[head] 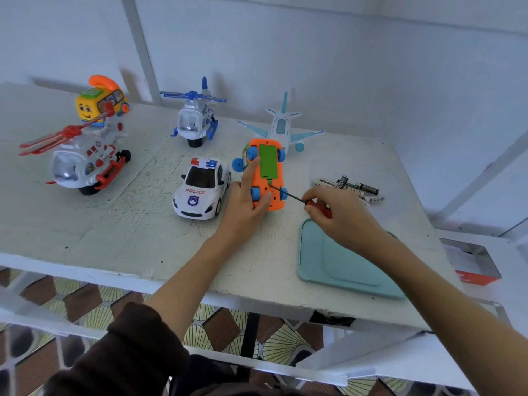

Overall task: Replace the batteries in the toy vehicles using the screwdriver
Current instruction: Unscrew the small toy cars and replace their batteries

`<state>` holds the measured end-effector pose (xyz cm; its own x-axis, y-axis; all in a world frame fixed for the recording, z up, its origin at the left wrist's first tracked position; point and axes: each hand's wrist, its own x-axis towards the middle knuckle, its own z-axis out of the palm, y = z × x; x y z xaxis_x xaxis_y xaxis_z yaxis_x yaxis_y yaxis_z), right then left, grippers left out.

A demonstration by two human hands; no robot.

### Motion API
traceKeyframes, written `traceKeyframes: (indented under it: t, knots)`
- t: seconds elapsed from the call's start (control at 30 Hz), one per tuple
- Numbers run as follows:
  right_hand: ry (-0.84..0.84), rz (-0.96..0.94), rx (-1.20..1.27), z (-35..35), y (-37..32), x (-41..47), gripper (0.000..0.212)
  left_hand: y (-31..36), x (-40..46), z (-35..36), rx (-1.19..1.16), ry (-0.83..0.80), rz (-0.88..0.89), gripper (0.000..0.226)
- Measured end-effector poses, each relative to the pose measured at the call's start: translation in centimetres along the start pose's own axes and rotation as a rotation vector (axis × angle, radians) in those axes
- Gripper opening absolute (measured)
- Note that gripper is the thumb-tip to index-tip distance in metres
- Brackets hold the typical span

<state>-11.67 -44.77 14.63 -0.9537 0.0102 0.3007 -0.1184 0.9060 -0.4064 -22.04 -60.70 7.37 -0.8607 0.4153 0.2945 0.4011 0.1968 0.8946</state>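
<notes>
L hand [245, 200] grip holds orange toy [267, 172]; R hand [337, 212] pinches screwdriver [297, 197], tip at cover.

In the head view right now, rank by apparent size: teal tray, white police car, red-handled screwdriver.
1. Flat teal plastic tray, though nearest the camera.
2. White police car.
3. Red-handled screwdriver, partly hidden in the right hand.
</notes>
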Motion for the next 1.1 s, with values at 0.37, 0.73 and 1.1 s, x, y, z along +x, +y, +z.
traceKeyframes:
  t: [0.37,0.73,1.1]
  knots:
    - [0.192,-0.072,-0.049,2.1,-0.4,0.1,0.026,2.3,0.4,1.1,-0.186,0.132,-0.035,0.061]
    - [0.240,-0.130,-0.145,2.5,-0.8,0.2,0.035,3.2,0.7,2.0,-0.274,0.170,-0.058,0.067]
    - [0.251,-0.084,0.059,3.2,0.5,0.2,0.023,4.2,0.7,1.7,-0.403,0.094,-0.194,0.054]
